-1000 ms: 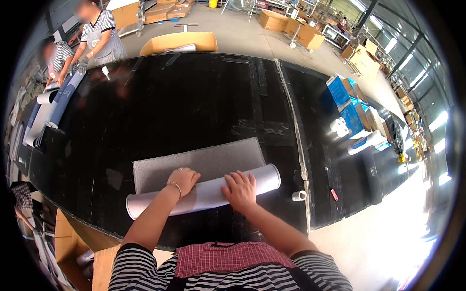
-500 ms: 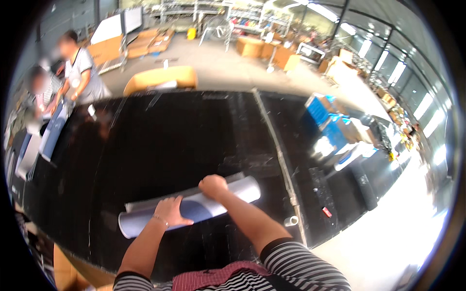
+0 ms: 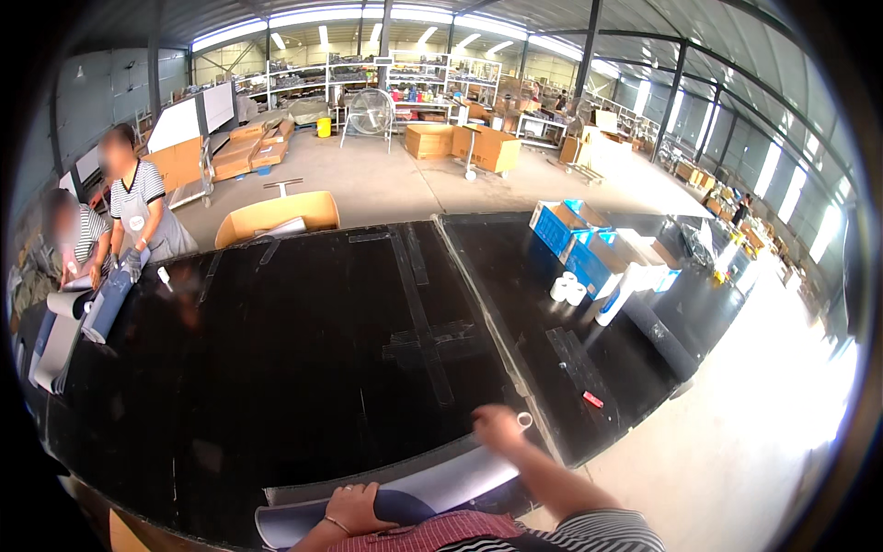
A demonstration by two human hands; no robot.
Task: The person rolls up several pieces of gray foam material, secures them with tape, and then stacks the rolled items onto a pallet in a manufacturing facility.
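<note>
A rolled sheet (image 3: 451, 480), white with a dark blue part and a grey underside, lies across the near edge of the black table (image 3: 303, 368). A strip of its grey edge shows along the far side. My left hand (image 3: 357, 508) is curved over the left part of the roll, fingers together and thumb apart, holding it down. My right hand (image 3: 498, 429) is off the roll, just beyond its right end and beside a small white ring (image 3: 524, 420), perhaps a tape roll. Its fingers are bent and blurred; whether they touch the ring, I cannot tell.
A pale seam (image 3: 487, 317) crosses the table. On its right are blue-and-white boxes (image 3: 593, 262), small white rolls (image 3: 567, 289), a dark roll (image 3: 658, 336) and a red object (image 3: 592, 399). Two people handle rolled sheets (image 3: 112, 299) at far left. A carton (image 3: 276, 216) stands behind the table.
My right hand has left the roll and moved right, up to the white ring. My left hand stays on the roll. The view has tilted up, so the roll appears lower.
</note>
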